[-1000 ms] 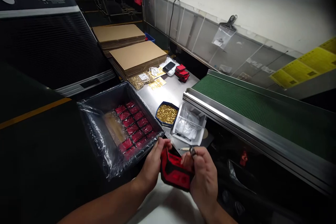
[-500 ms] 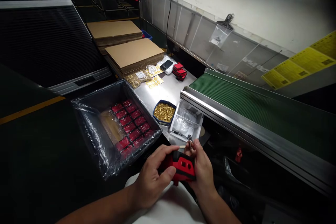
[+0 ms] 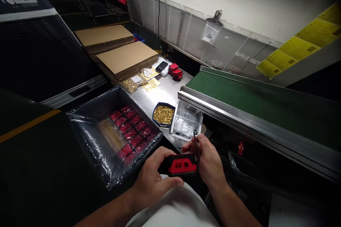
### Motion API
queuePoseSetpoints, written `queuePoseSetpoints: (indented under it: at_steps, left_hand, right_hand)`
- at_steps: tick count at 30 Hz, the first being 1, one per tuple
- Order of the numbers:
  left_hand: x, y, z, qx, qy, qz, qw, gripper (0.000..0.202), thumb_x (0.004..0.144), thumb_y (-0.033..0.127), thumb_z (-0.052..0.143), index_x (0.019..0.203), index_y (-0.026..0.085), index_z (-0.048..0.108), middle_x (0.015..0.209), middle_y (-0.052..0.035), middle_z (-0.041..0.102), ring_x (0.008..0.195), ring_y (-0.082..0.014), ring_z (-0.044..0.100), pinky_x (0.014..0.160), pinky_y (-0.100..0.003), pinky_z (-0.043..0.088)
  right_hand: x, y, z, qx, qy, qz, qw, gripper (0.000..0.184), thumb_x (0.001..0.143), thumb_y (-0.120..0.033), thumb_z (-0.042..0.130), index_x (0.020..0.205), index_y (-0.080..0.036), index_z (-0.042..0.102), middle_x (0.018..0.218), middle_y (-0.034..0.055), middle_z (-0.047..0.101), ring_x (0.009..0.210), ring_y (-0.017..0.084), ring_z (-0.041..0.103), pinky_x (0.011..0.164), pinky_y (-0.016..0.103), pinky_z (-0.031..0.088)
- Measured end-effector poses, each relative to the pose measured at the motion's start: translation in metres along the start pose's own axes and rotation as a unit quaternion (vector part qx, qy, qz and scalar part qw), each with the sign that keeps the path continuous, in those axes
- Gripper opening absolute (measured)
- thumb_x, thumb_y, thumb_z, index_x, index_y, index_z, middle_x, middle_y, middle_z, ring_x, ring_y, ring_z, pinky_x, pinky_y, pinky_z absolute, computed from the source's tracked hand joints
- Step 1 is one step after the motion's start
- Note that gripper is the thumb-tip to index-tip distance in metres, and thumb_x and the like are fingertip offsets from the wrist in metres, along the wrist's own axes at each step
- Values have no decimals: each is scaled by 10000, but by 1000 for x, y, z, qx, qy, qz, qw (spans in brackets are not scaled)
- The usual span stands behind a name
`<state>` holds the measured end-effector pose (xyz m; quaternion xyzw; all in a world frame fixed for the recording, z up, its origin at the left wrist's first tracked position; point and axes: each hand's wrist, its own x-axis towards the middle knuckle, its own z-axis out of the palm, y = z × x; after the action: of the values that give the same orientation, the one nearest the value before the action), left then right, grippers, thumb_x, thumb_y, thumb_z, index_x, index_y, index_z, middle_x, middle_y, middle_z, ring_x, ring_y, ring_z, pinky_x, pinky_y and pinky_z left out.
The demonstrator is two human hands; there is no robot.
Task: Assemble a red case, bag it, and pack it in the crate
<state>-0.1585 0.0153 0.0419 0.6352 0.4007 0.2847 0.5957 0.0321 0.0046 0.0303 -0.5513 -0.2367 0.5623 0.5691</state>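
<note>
— What are the hands on?

— A red-and-black plastic housing (image 3: 182, 165), held low at the near edge of the view, above a white cloth (image 3: 176, 205). The left hand (image 3: 153, 177) is closed around its left end, thumb under and fingers over the top.

— And the right hand?

— The right hand (image 3: 209, 159) sits against the housing's right end, and its thumb and fingers pinch a slim metal tool (image 3: 196, 141) whose tip points up (tweezers or a pick — I cannot tell which). So both hands are clamped, and they are close together, with only the housing between them.

— What's around them?

— Just to the left stands a dark bin (image 3: 103, 104) lined with clear plastic film; rows of red parts (image 3: 130, 131) lie flat on its bottom. Beyond the hands, on the steel table (image 3: 166, 90), a blue dish (image 3: 153, 115) holds small brass pieces (image 3: 163, 113), and touching its right side is a clear tray (image 3: 176, 122) of crumpled plastic bags.

— Farther back?

— A bag of brass pieces (image 3: 130, 84), a phone (image 3: 161, 66), a small stack of red parts (image 3: 176, 71) and two piles of flat cardboard (image 3: 128, 56). A green conveyor belt (image 3: 239, 95) runs off to the right, well apart from the hands.
</note>
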Motion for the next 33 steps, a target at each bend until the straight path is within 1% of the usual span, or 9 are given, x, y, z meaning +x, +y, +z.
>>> queuePoseSetpoints:
  at_steps: [3,6,10,12,16,20,25,30,33]
  left_hand:
    - [-3,-10,7,-91,53,5,994,419,768,349,789,1103,270,550,1132,-40,550,1066,-232,562,921,-304,466]
    - [-6,-16,13,-162,82,15,983,435,761,326,794,1100,274,527,1202,-43,502,1144,-235,522,942,-286,461]
    - [-7,-15,14,-182,31,-22,983,462,810,420,730,1171,248,499,1146,-62,530,1016,-215,556,879,-294,470]
    - [-8,-12,13,-161,13,-36,986,468,850,462,671,1216,238,484,1094,-61,566,983,-214,557,879,-306,462]
    - [-8,-6,14,-101,33,-65,992,342,884,411,640,1151,234,520,1049,-40,600,978,-201,553,879,-292,445]
    - [-7,-3,20,-69,40,-80,994,238,856,393,663,954,206,554,871,-13,586,823,-174,535,770,-275,440]
    - [-7,-3,26,-38,51,-78,995,310,788,438,738,801,194,546,736,8,549,699,-148,491,675,-251,401]
    - [2,-3,22,-94,79,-83,989,390,916,512,541,718,176,520,770,-20,529,705,-150,472,652,-264,376]
    - [14,-2,15,-120,70,-120,983,351,926,510,530,853,170,579,926,-48,585,812,-164,521,705,-261,410]
  right_hand:
    - [3,9,-5,87,58,27,994,428,889,-586,586,877,-159,601,877,101,709,832,223,671,804,331,548]
    - [1,20,0,192,121,91,970,385,810,-532,709,857,-161,619,792,55,687,696,165,638,633,243,543]
    - [0,23,10,272,165,77,945,345,777,-482,749,809,-162,625,656,-15,580,573,98,531,546,177,480]
    - [1,19,11,233,153,47,959,405,805,-550,696,795,-153,618,606,-19,521,541,95,472,511,181,439]
    - [1,13,6,122,129,-19,984,505,863,-664,557,837,-161,588,575,-25,462,513,106,402,468,213,359]
    - [-2,13,2,60,120,-70,988,473,935,-630,459,873,-174,569,590,-24,479,510,106,397,472,222,338]
    - [-5,12,3,41,111,-93,989,453,971,-594,400,880,-179,557,581,-21,492,510,108,417,486,227,340]
    - [-10,6,4,4,56,-135,989,427,999,-557,357,874,-189,535,596,-18,488,534,118,439,530,244,364]
    - [-15,2,6,-19,7,-138,990,408,1007,-536,359,879,-188,528,598,-19,485,531,114,442,525,241,359]
